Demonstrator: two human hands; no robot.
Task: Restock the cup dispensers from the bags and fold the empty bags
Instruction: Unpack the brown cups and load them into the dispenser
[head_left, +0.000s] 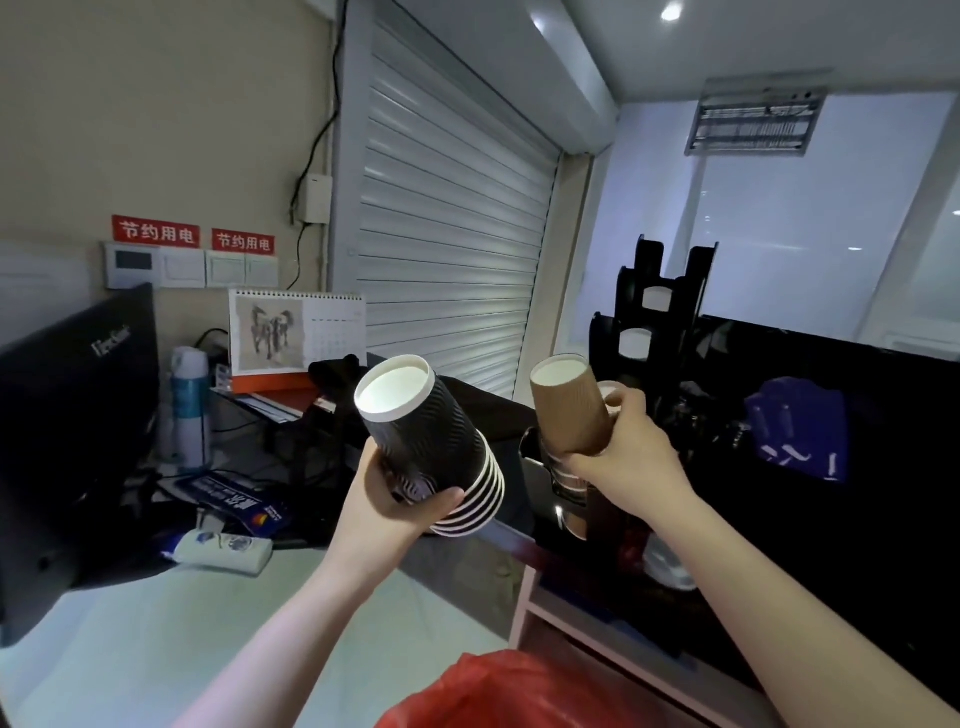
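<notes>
My left hand (400, 512) grips a short stack of black ribbed paper cups (423, 441), bottoms tilted up towards me. My right hand (626, 447) holds a stack of brown ribbed paper cups (569, 410), also bottom up, just in front of the black cup dispenser (660, 291) on the dark counter. The dispenser's stepped slots show the white bottoms of cups inside. A red plastic bag (498, 691) lies at the bottom edge of the view, below my arms.
A monitor (78, 447) stands at the left. A spray can (189, 408), a tube (223, 548), leaflets and a desk calendar (296, 338) are on the desk. A blue bag (800, 428) lies on the black counter (883, 519) at the right. A roller shutter is behind.
</notes>
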